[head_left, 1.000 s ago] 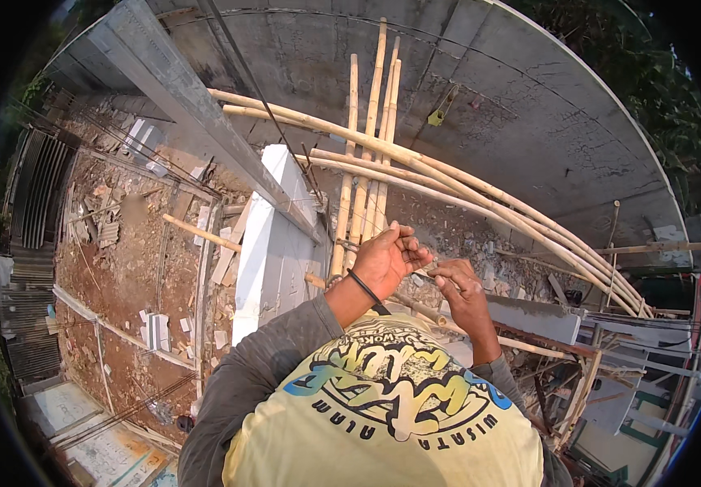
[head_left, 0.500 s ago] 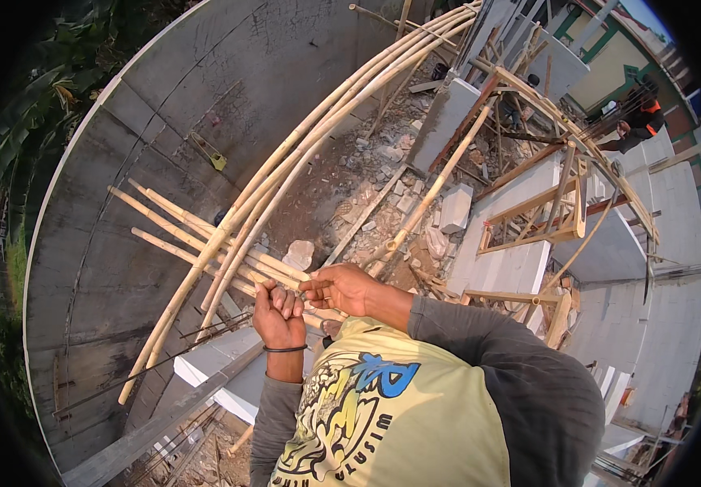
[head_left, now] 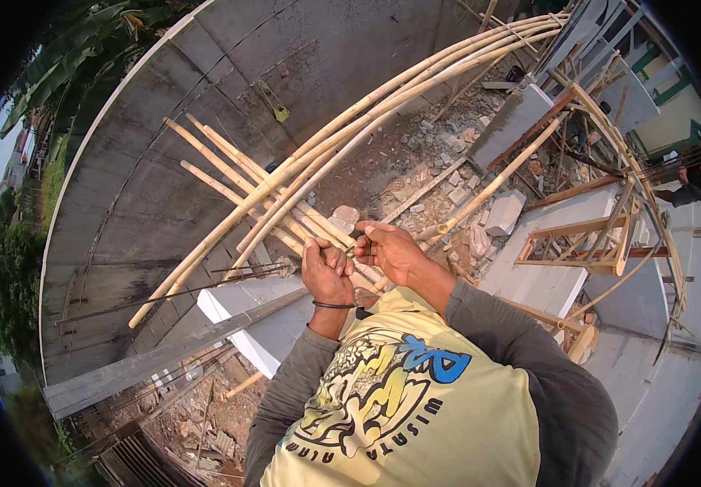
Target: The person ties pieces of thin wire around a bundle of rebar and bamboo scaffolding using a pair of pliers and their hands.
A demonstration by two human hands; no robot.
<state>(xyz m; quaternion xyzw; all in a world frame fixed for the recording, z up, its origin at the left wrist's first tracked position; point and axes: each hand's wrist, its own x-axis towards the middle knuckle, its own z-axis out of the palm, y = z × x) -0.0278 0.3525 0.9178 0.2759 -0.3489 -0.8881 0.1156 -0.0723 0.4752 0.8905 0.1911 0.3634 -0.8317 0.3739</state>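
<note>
The person wears a yellow T-shirt [head_left: 480, 406] of soft, wrinkled cloth over long grey sleeves [head_left: 557, 369]. Its print has thick wavy letters in blue and in yellow with black, and smaller black capitals stand in an arc along the edge.

The left hand [head_left: 328, 272], with a thin black band [head_left: 333, 306] at the wrist, has its fingers curled inward like a loose fist. The right hand [head_left: 395, 256] is just beside it, the fingers half bent toward the left one. If some thin piece is pinched between them, it is too small to tell, so I cannot say whether either hand grips something.

The short bamboo poles [head_left: 208, 157], straight and jointed, lie directly beyond the hands, which cover part of their near ends. Over them cross long bamboo poles [head_left: 310, 152], pale and smooth, which look bent in this wide view.

At the left, a flat grey beam [head_left: 164, 355] passes in front of a smooth white block [head_left: 214, 315]. Farther away, rough broken rubble [head_left: 452, 144] covers the ground, and a timber frame [head_left: 574, 264] stands at the right. Behind rises a stained, cracked concrete wall [head_left: 148, 219]. Near the right rim, a co-worker [head_left: 695, 183] wears dark and orange clothing.
</note>
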